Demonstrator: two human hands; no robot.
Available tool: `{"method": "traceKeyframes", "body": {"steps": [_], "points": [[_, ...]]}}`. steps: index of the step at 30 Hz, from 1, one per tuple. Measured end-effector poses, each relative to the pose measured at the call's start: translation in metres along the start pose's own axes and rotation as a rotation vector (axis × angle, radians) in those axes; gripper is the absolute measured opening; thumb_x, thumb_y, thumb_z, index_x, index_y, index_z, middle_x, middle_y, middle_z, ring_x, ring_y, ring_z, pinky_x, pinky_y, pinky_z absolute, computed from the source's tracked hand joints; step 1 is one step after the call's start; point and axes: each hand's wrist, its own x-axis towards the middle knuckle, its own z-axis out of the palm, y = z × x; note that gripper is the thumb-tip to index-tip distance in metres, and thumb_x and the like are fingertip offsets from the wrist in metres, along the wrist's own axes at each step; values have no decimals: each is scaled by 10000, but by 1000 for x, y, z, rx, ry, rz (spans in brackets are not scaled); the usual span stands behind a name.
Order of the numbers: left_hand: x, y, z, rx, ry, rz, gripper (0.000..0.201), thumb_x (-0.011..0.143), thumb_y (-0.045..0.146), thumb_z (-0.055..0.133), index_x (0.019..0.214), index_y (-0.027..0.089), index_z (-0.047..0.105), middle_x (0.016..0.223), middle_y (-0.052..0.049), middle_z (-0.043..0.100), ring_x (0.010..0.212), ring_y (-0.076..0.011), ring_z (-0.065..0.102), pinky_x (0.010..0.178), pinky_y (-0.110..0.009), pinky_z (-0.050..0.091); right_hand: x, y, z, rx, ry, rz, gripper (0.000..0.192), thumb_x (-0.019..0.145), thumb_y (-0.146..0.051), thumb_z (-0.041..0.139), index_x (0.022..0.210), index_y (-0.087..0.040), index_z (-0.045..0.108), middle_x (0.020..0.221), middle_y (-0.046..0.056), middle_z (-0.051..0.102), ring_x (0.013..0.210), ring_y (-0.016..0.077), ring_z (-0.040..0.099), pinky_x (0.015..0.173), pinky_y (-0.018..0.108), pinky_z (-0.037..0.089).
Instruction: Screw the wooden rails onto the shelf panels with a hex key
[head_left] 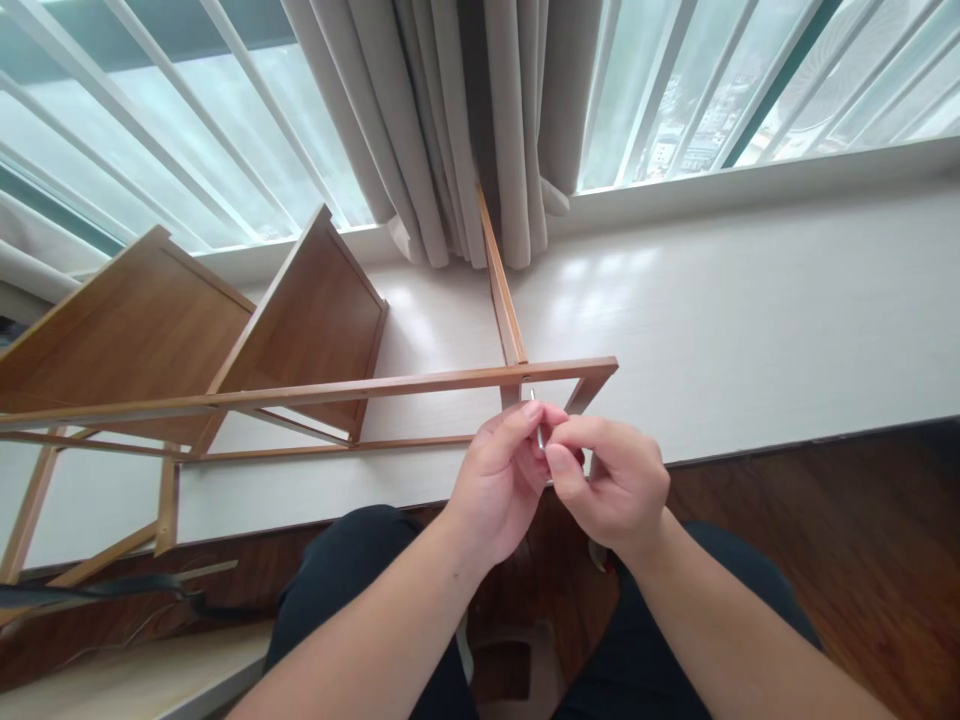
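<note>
A slim silver rod that looks like a hex key [539, 435] is between my hands, its upper tip pointing at a small fitting [526, 379] in the wooden frame's rail. My left hand [499, 480] pinches the rod with thumb and fingers from the left. On the other side, my right hand [611, 480] is closed at the rod's lower part; its fingers hide the rest. The brown wooden frame [420, 383] lies across the white ledge just beyond my hands, with a crosspiece [501, 280] running away toward the curtain.
Two brown panels [311, 300] stand tilted in the frame at left. Grey curtains [427, 120] hang behind, between barred windows [675, 90]. The white ledge [787, 300] extends right. Below are the dark wood floor [840, 510], a black strap [97, 592] and a pale board [150, 680].
</note>
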Motion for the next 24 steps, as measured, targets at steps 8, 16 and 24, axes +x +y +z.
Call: {"method": "traceKeyframes", "body": {"steps": [8, 16, 24], "points": [[1, 1, 0, 75, 17, 33, 296, 848, 431, 719, 820, 140, 768, 666, -26, 586, 625, -88, 510, 627, -201, 432, -3, 0, 4, -2, 61, 20, 91, 894, -171, 629, 817, -196, 589, 638, -42, 621, 476, 65, 480, 483, 193, 424], [4, 4, -2, 113, 18, 55, 311, 818, 459, 754, 823, 148, 776, 641, -4, 526, 630, -92, 510, 649, -215, 457, -2, 1, 8, 47, 89, 52, 87, 879, -171, 654, 813, -197, 602, 651, -32, 638, 505, 90, 552, 479, 206, 455], [5, 4, -5, 119, 13, 41, 310, 813, 461, 754, 818, 151, 779, 636, -7, 513, 634, -100, 509, 645, -222, 466, -5, 3, 8, 41, 87, 45, 82, 868, -152, 671, 826, -195, 615, 653, -30, 639, 495, 88, 537, 476, 209, 452]]}}
